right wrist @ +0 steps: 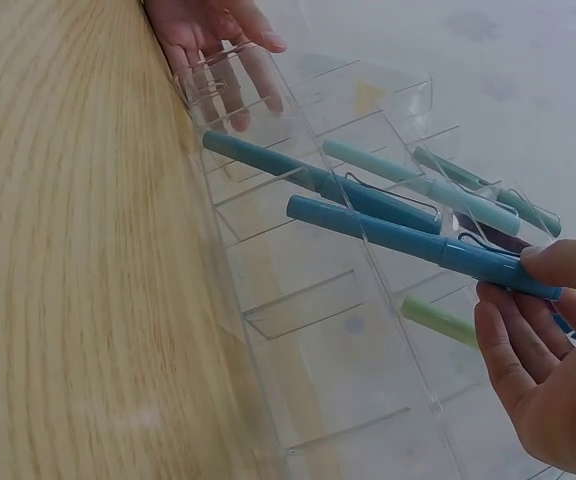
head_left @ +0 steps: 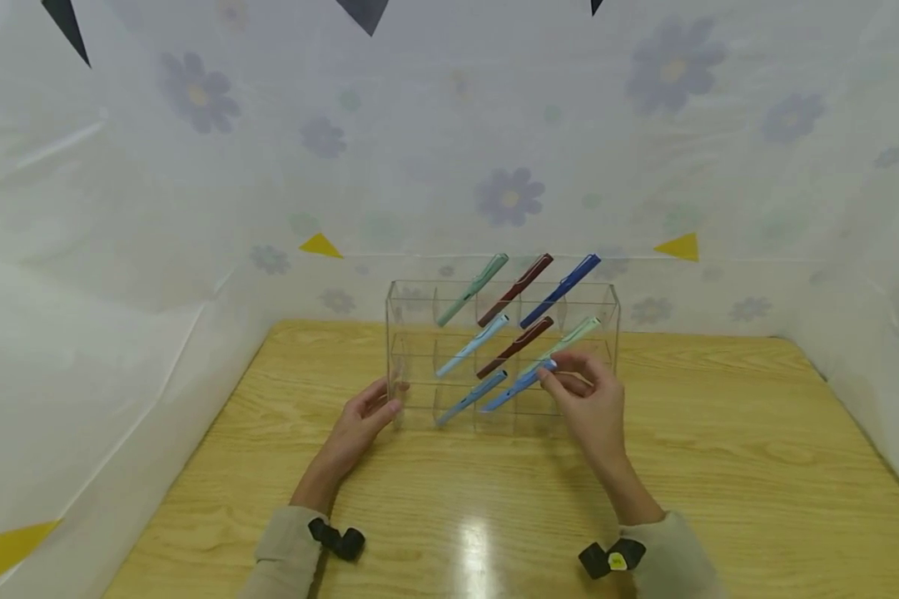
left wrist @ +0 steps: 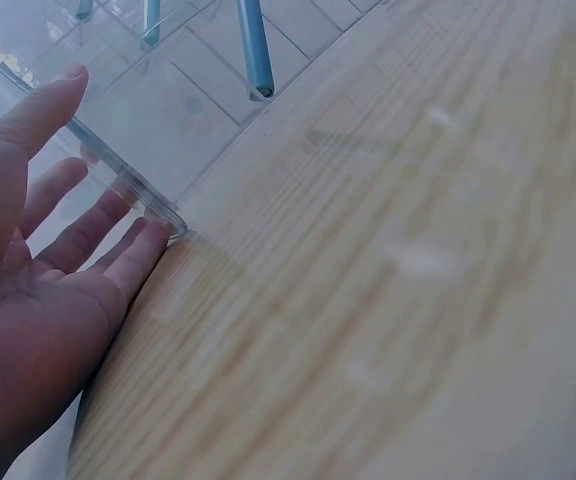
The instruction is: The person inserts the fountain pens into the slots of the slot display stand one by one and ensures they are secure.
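My right hand [head_left: 592,399] pinches a blue pen [head_left: 520,387] by its clip end, between thumb and fingers. The pen slants into the bottom row of a clear divided pen rack [head_left: 616,320]. In the right wrist view that blue pen [right wrist: 408,243] crosses the rack's front edge, beside a grey-blue pen [right wrist: 268,160] lying in the same row. My left hand [head_left: 363,424] is at the rack's left side. In the left wrist view its fairly straight fingers [left wrist: 88,230] touch the clear side wall, and the thumb [left wrist: 43,110] is spread away from them.
Green [head_left: 474,287], dark red [head_left: 515,289] and dark blue [head_left: 562,289] pens slant in the top row. Light blue [head_left: 474,344], dark red [head_left: 515,346] and light green [head_left: 580,331] pens fill the middle row. The rack stands on a wooden table [head_left: 434,499] before flower-printed sheeting [head_left: 449,150].
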A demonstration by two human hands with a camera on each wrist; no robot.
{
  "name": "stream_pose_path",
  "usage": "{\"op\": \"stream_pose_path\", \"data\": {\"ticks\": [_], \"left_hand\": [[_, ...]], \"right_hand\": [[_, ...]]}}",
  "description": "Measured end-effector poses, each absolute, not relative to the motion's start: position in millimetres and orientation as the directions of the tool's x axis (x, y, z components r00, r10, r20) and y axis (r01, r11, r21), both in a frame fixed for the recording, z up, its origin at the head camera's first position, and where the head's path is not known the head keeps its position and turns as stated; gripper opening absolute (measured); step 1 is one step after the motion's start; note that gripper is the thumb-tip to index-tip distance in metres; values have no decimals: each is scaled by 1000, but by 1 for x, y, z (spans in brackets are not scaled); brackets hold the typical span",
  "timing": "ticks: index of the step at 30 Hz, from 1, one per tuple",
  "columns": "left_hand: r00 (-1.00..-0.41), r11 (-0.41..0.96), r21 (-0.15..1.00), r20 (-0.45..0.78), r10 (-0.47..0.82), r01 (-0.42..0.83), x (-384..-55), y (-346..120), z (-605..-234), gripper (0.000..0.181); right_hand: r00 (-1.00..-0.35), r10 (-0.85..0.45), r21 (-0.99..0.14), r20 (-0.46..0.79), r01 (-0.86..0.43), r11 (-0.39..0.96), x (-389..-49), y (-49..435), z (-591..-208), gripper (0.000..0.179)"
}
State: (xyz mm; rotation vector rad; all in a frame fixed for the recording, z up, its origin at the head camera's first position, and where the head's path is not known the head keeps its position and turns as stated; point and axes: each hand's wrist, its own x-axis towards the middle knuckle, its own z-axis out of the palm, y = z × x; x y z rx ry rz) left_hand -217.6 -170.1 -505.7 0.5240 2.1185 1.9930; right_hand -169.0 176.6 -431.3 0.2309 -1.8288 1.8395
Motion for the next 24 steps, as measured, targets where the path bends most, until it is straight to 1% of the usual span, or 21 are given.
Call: {"op": "stream_pose_path", "data": {"ticks": [10, 19, 24], "left_hand": [[-925, 36, 992, 101, 367, 122, -218, -169, -506, 57], [-926, 38, 991, 109, 363, 132, -221, -169, -509, 56], [-925, 42, 990, 110, 364, 134, -221, -170, -510, 55]], "right_hand": [[-841, 243, -872, 484, -486, 57, -172, 168, -447, 19], [-825, 270, -867, 497, -483, 120, -172, 166, -452, 18], [-808, 265, -849, 526, -487, 203, -163, 161, -437, 17]]}}
